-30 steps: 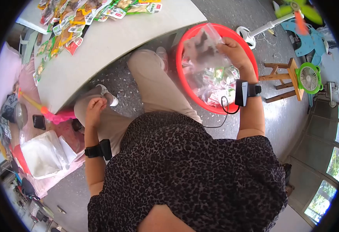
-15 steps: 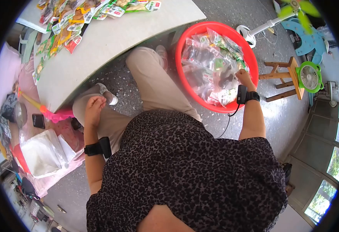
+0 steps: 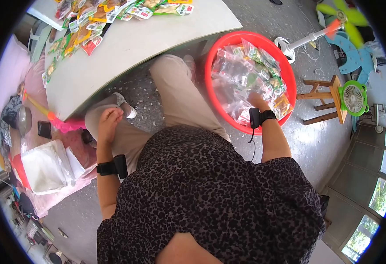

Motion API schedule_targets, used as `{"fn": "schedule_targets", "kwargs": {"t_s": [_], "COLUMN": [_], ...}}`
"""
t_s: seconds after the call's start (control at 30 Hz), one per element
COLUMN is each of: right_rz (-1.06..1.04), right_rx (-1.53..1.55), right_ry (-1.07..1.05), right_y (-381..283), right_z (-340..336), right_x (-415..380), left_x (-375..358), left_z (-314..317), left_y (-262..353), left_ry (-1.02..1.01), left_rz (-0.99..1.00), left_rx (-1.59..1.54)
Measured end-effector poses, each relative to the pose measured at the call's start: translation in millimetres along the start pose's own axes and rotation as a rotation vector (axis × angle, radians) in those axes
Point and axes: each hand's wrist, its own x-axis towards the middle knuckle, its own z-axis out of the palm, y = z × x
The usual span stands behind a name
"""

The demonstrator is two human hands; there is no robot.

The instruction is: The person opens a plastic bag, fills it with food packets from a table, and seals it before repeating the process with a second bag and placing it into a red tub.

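A red tub (image 3: 209, 81) on the floor holds many clear and printed packets (image 3: 237, 66). My right hand (image 3: 257, 100) reaches down among the packets near the tub's front; its fingers are hidden by plastic and by the hand itself. Over my left thigh, my left hand (image 3: 110, 121) is held with its fingers curled and close together; whether anything is in them cannot be made out. On the pale table (image 3: 149, 37) at the upper left lies a pile of colourful food packets (image 3: 85, 26).
Right of the tub stand a wooden stool (image 3: 336, 99) with a green fan (image 3: 354, 97) and a white-poled fan (image 3: 307, 39). At the left, a pink-covered surface (image 3: 80, 154) bears a phone (image 3: 44, 129) and white sheets (image 3: 47, 169).
My right hand has moved left and down from the tub's right side into the packets. Its fingers have gone out of sight. My left hand has barely moved. The view has shifted slightly.
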Motion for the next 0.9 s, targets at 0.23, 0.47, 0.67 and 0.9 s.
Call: {"fn": "schedule_targets", "kwargs": {"t_s": [0.23,0.47,0.67,0.9], "right_rz": [-0.342,-0.605,-0.863,-0.874], "right_rx": [0.504,0.833,0.493,0.305], "right_ry": [0.39,0.438,0.652,0.695], "right_y": [-148.1,-301.3,-354.3,-360.5], "right_z": [-129.9,-212.7,-189.0,-182.9], "right_x": [34.3,32.2,46.2,48.2], "left_x": [-1.4,-14.3,-58.7,-110.7], "left_z": [-3.2,-23.4,-68.5,-191.0], "left_y": [0.2,10.8,57.2,79.4], "left_ry": [-0.002,0.072,0.394,1.074], "left_rz": [0.031,0.182,0.351,0.647], "left_rx": [-0.01,0.012,0.059,0.233]}}
